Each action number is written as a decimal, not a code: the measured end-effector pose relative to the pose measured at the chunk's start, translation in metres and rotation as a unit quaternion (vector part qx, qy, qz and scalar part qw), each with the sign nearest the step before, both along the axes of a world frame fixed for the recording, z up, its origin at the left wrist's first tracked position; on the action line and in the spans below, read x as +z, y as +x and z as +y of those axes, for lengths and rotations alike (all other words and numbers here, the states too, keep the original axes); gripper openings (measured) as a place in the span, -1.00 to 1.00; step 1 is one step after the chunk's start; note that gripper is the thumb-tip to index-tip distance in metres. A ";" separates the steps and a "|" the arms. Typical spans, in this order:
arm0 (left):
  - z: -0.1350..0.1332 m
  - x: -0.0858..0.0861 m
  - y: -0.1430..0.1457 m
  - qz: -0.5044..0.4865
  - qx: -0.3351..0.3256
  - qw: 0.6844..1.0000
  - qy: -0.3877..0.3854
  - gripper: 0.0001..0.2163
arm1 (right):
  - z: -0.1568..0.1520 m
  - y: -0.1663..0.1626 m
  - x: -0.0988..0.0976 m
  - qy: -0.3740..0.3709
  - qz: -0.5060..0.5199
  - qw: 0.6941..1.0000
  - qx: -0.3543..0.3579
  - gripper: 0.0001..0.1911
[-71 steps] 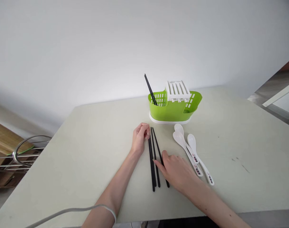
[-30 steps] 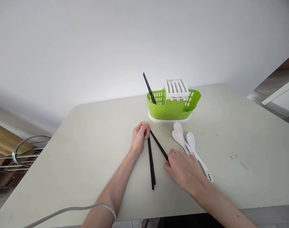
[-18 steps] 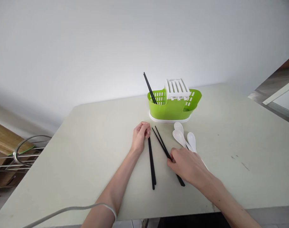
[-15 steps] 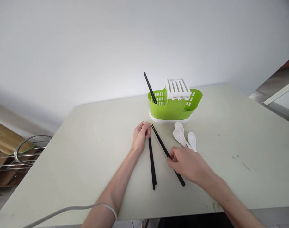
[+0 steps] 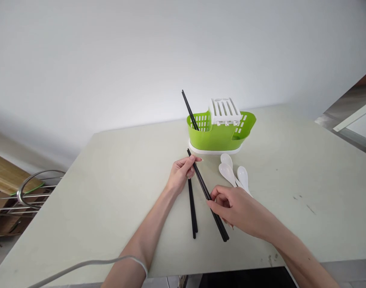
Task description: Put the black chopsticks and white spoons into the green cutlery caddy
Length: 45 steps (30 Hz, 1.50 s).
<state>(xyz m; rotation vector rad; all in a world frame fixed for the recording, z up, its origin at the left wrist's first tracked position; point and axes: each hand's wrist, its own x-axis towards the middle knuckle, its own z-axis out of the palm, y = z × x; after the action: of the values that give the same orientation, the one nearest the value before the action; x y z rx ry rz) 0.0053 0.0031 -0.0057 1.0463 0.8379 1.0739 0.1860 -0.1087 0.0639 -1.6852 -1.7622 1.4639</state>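
Note:
A pair of black chopsticks (image 5: 202, 185) slants between my two hands. My left hand (image 5: 183, 171) pinches the pair near its thin upper end, thumb on top. Lower down, toward the thick ends, my right hand (image 5: 228, 204) grips the same pair between thumb and fingers. A second pair of black chopsticks (image 5: 192, 212) lies on the table under my left hand, which hides its upper end. Several white spoons (image 5: 228, 173) lie just beyond my right hand, their handles partly covered by it.
Beyond my hands stands a green utensil basket (image 5: 213, 140) with a white slotted top (image 5: 225, 111) and white base. More black chopsticks (image 5: 189, 109) lean in its left compartment. A grey cable (image 5: 89, 263) crosses my left forearm. A wire rack (image 5: 29, 196) is at the left.
My right hand has shifted slightly left with the chopsticks. My left hand, previously beside their thin tips, now has its thumb and fingers closed around them.

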 end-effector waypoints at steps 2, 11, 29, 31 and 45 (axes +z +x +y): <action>0.000 0.000 0.000 -0.004 -0.003 1.000 -0.003 -0.51 | -0.001 0.001 -0.001 0.002 0.003 1.000 0.002 -0.74; -0.001 -0.001 0.000 -0.014 -0.006 1.000 -0.007 -0.51 | -0.005 0.003 -0.001 -0.006 -0.007 0.999 0.031 -0.71; 0.002 0.003 -0.001 -0.054 0.026 0.997 -0.048 -0.55 | -0.007 0.006 -0.012 0.000 0.035 0.998 0.046 -0.63; 0.002 0.004 -0.002 -0.069 0.034 0.995 -0.058 -0.56 | -0.009 0.014 -0.017 0.000 0.052 0.998 0.035 -0.60; 0.010 0.001 -0.010 -0.142 0.055 0.984 -0.091 -0.64 | -0.038 0.137 -0.077 0.094 0.051 0.939 -0.327 -0.51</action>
<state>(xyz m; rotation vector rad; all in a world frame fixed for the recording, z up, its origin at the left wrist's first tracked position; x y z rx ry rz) -0.0050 0.0128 -0.0049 0.6812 0.7529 1.1841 0.3233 -0.1469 -0.0128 -1.8046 -1.0772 1.0206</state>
